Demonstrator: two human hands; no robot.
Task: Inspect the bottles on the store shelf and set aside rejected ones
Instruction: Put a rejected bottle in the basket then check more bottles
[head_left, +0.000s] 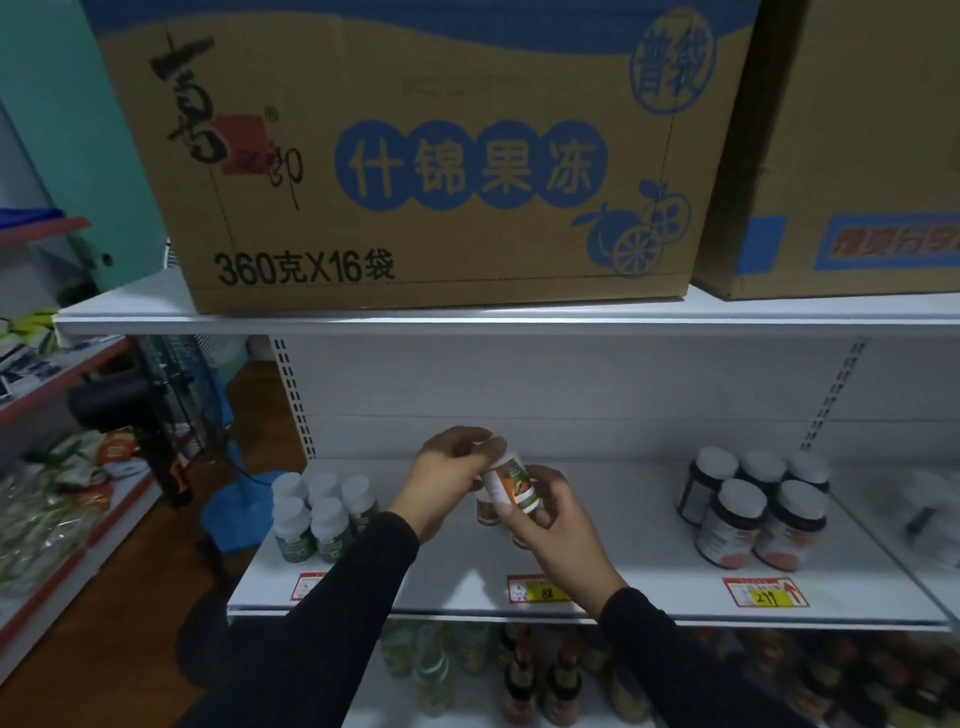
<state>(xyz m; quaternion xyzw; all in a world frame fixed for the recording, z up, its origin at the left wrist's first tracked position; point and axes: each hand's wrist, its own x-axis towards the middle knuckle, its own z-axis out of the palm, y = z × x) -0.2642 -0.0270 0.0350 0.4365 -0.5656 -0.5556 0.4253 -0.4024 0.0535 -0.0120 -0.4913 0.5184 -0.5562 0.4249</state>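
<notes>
Above the middle of the white shelf board (597, 566), lifted clear of it: orange-labelled bottle (511, 482), white cap tilted up and leftward, long axis leaning. Left hand (451, 475) curled round the cap end, right hand (556, 525) gripping the lower body from below and right; both equally near. Directly behind and below, partly hidden, another orange-labelled bottle (487, 512) standing on the board. Leftward, a cluster of green-labelled bottles (322, 514); rightward, well apart, dark jars (753, 514). Between the dark jars and the hands, bare board: probably the likeliest room for setting a reject down. Front edge with price tags (766, 592) just under the wrists.
</notes>
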